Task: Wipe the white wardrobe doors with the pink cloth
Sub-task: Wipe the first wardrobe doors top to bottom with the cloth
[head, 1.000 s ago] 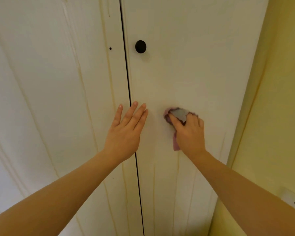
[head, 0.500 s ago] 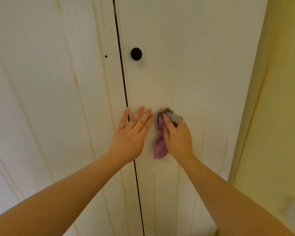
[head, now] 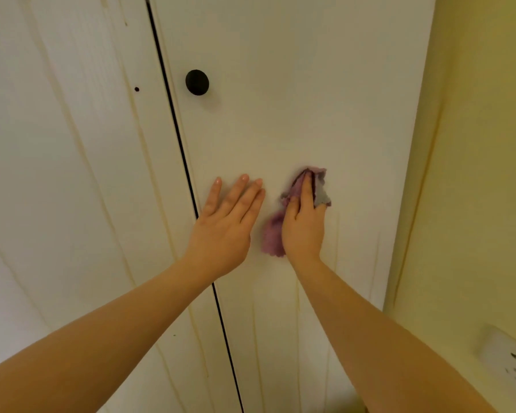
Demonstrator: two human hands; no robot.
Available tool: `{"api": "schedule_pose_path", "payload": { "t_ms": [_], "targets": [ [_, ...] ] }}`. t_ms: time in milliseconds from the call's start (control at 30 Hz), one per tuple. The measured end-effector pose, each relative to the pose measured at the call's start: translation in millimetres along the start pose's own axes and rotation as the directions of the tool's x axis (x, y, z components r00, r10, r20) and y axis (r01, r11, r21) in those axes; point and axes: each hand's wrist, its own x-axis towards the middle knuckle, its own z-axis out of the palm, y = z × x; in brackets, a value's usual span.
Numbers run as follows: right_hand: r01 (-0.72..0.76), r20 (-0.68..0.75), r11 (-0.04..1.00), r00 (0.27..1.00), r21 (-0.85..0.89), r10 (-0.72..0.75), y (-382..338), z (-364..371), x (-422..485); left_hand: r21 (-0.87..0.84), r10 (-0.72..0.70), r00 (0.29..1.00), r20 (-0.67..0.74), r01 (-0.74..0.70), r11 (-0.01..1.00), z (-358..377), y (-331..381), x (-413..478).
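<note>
The crumpled pink cloth (head: 273,236) is bunched under the right hand (head: 304,228) and pressed against the right-hand white wardrobe door (head: 295,99). Its long axis runs up the door roughly in line with the hand. A mauve-pink lobe sticks out beside the heel of the palm, on the thumb side, and a greyer fold (perhaps the cloth's other face) shows past and to the outer side of the fingertips. The right fingers (head: 307,189) have hold of it: the forefinger lies stretched along the wad, the thumb is tucked against its edge, and the other fingers look bent into the folds, though the fabric partly hides them.

The cloth is already under these fingers, so the coming stroke turns on which way bare door lies from them. Above the fingertips the panel runs up towards the round black knob (head: 197,82), and to the outer side it runs as far as the yellow wall (head: 474,174).

The left hand (head: 224,231) is just beside the cloth and not touching it. It holds nothing, its fingers (head: 239,192) straight and flat on the same door and its heel over the dark gap (head: 176,129) between the doors. The left-hand white wardrobe door (head: 72,144) lies beyond, well apart from the cloth. Faint yellowish streaks run down both doors.
</note>
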Motion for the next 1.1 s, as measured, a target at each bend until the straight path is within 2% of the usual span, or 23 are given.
{"api": "schedule_pose_path", "payload": {
  "t_ms": [167, 233, 367, 433, 500, 567, 633, 733, 800, 867, 1033, 1100],
  "targets": [
    [-0.152, 0.067, 0.984, 0.987, 0.092, 0.146, 51.9, 7.9, -55.7, -0.027, -0.011, 1.000, 0.013, 0.011, 1.000, 0.5, 4.2, -2.8],
    [-0.172, 0.055, 0.975, 0.985, 0.139, 0.166, 47.6, 6.0, -49.1, -0.014, -0.012, 1.000, 0.006, 0.013, 1.000, 0.2, 3.5, -2.0],
    [-0.022, 0.018, 0.979, 1.000, 0.204, 0.019, 0.5, 1.0, -2.2, -0.034, 0.004, 1.000, 0.009, -0.004, 0.999, 0.1, 5.4, 3.5],
    [0.020, -0.023, 0.972, 1.000, 0.235, -0.015, 4.5, 7.3, -10.8, -0.055, 0.007, 1.000, 0.015, -0.007, 0.998, 1.7, 7.6, 1.5],
    [-0.057, -0.015, 0.964, 0.998, 0.262, 0.063, 34.0, 13.0, -37.6, -0.046, -0.008, 1.000, 0.001, 0.008, 0.999, 4.7, 9.5, -1.3],
    [-0.235, 0.091, 0.952, 0.971, 0.196, 0.221, 57.7, 14.1, -63.4, -0.041, -0.004, 1.000, -0.008, 0.003, 0.999, 5.4, 11.1, -2.7],
    [-0.310, 0.118, 0.936, 0.949, 0.169, 0.293, 57.8, 11.5, -58.8, -0.044, 0.001, 1.000, -0.016, -0.002, 0.999, 6.0, 10.9, -1.1],
    [-0.043, 0.024, 0.978, 0.999, 0.206, 0.039, 17.2, 3.8, -20.0, -0.045, -0.022, 0.999, -0.027, 0.021, 0.999, 6.5, 12.2, 1.3],
    [0.050, -0.025, 0.972, 0.999, 0.229, -0.045, 4.2, 5.5, -6.7, -0.048, -0.024, 0.999, -0.035, 0.023, 0.999, 8.0, 14.7, 0.8],
    [0.024, -0.065, 0.988, 0.998, 0.151, -0.014, 20.9, 10.5, -22.9, -0.045, -0.010, 1.000, -0.030, 0.009, 0.999, 8.3, 14.8, -1.9],
    [-0.262, 0.091, 0.954, 0.964, 0.148, 0.250, 58.1, 14.7, -60.8, -0.025, 0.009, 1.000, -0.008, -0.010, 1.000, 8.4, 11.5, -4.4],
    [-0.179, 0.061, 0.968, 0.984, 0.177, 0.170, 40.3, 10.5, -38.1, -0.036, -0.013, 1.000, -0.015, 0.013, 0.999, 8.7, 13.9, -3.1]
  ]
}}
